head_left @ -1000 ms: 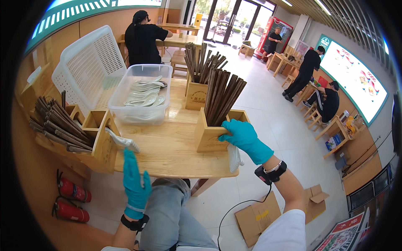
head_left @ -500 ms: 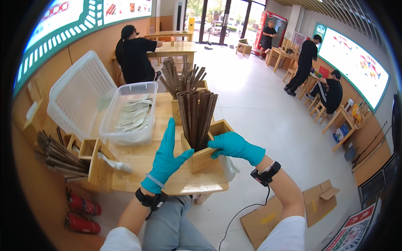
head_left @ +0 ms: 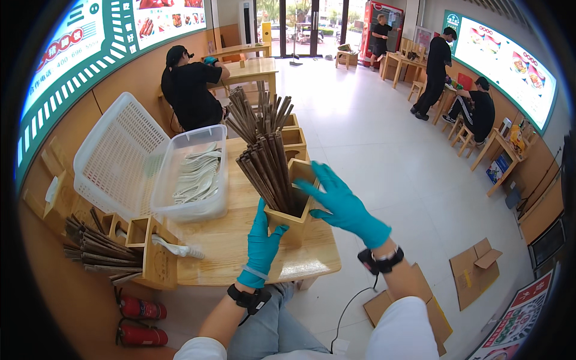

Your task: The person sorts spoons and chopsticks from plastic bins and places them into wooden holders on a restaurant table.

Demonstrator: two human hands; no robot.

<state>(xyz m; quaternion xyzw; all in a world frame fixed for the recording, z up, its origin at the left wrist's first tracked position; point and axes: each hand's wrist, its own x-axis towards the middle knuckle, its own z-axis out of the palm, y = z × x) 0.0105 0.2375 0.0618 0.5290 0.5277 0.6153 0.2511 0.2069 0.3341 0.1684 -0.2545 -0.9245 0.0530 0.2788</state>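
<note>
A wooden chopstick holder (head_left: 289,231) stands near the table's front edge, its left compartment packed with brown chopsticks (head_left: 267,171) that lean to the left. My left hand (head_left: 262,249), in a teal glove, grips the holder's near left corner, thumb across the front face. At the holder's right side is my right hand (head_left: 351,210), gloved alike, with fingers spread; the fingertips reach the right compartment's rim, and whether they touch it I cannot tell. Behind it, another holder (head_left: 293,139) stands beside more chopsticks (head_left: 255,114).
A clear plastic bin (head_left: 221,180) of white spoons (head_left: 198,174) sits left on the table (head_left: 222,255), beside a white basket (head_left: 123,153). A further holder (head_left: 161,261) with chopsticks and spoons is at the left edge. Fire extinguishers (head_left: 144,308) and cardboard (head_left: 474,276) lie below; several people are farther off.
My left hand has closed on the holder's corner. My right hand has let go of the rim and spread its fingers. The chopsticks have tipped left, and the holder has turned.
</note>
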